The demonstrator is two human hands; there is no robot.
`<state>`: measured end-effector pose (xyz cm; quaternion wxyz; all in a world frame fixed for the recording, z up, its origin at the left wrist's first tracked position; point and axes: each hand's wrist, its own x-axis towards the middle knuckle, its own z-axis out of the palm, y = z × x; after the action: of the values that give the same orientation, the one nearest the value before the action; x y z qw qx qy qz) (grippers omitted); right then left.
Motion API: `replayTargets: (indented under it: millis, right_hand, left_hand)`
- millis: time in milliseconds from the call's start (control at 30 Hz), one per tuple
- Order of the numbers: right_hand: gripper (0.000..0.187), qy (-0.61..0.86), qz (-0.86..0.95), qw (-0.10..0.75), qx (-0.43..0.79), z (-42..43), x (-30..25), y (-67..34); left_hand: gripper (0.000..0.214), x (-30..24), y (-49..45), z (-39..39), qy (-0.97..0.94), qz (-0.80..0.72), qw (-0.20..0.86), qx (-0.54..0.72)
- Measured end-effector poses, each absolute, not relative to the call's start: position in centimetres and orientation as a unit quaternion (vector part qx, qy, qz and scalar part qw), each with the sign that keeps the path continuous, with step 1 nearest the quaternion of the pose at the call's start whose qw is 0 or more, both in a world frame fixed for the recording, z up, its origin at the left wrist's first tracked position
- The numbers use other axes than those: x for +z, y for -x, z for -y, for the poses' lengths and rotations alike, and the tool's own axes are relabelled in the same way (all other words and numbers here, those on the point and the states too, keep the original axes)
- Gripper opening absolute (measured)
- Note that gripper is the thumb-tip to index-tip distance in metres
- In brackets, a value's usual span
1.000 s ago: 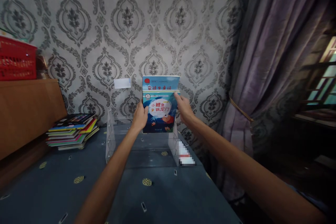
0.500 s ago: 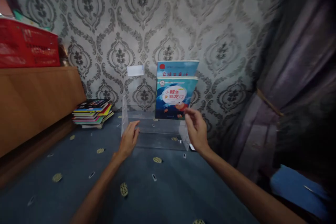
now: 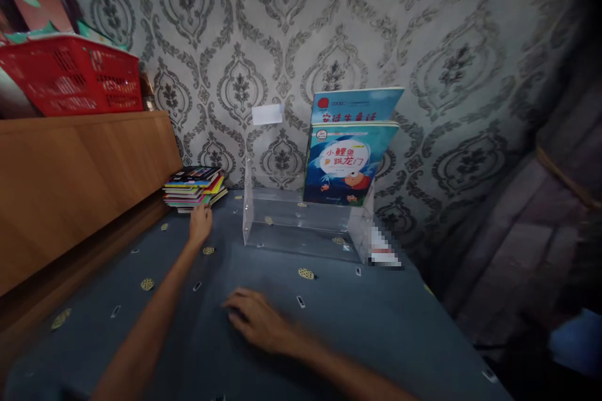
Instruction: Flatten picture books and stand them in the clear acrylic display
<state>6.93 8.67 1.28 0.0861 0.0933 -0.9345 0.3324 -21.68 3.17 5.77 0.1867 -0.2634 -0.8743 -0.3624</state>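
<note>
My left hand [image 3: 201, 223] is at the near side of a stack of thin books [image 3: 192, 189], its fingertips by the lower front edge. Its fingers look loosely bent, and I see nothing held in them. My right hand [image 3: 258, 321], somewhat blurred, hovers over the blue tablecloth with its fingers half bent, apart and empty. A clear acrylic rack [image 3: 301, 239] stands beyond it. In the right part of the rack, a blue picture book with a red fish [image 3: 345, 166] leans in front of another blue book [image 3: 357, 106].
The blue patterned cloth [image 3: 329, 326] covers the table. On the left, a wooden cabinet [image 3: 84, 163] carries a red basket [image 3: 75, 78]. Patterned wallpaper rises behind the rack, with a white label [image 3: 267, 114] in front of it. A curtain [image 3: 508, 232] hangs at right.
My left hand has moved from the rack's left side to the book stack. My right hand has left the front books and come down leftward over the cloth. The view has turned left.
</note>
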Motion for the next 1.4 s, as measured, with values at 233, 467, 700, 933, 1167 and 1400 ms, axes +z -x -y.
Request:
replayTargets:
  millis: [233, 467, 700, 933, 1167, 1400]
  right_hand:
    - [0.012, -0.068, 0.942, 0.143, 0.296, -5.7, -0.8, -4.8]
    - [0.015, -0.102, 0.964, 0.141, 0.202, -5.7, -4.0, -2.5]
    - [0.016, 0.012, 0.957, 0.098, 0.273, -4.7, -7.7, 0.5]
    - [0.020, 0.072, 0.950, 0.065, 0.298, -4.3, -8.5, 0.7]
    - [0.017, -0.101, 0.964, 0.181, 0.168, -5.3, -6.7, -0.7]
    - [0.018, -0.102, 0.964, 0.194, 0.154, -5.4, -5.2, -1.3]
  left_hand:
    - [0.047, 8.8, 26.1, -5.6, 0.259, 0.908, 0.206, -0.256]
    - [0.057, 10.3, 29.6, -8.2, 0.281, 0.920, 0.198, -0.186]
    - [0.067, 11.3, 33.0, -9.9, 0.279, 0.937, 0.154, -0.144]
    - [0.064, 12.0, 33.5, -9.7, 0.292, 0.941, 0.138, -0.099]
    - [0.060, 12.0, 32.7, -6.8, 0.306, 0.935, 0.173, -0.054]
    - [0.050, 12.9, 32.3, -5.4, 0.316, 0.930, 0.188, 0.021]
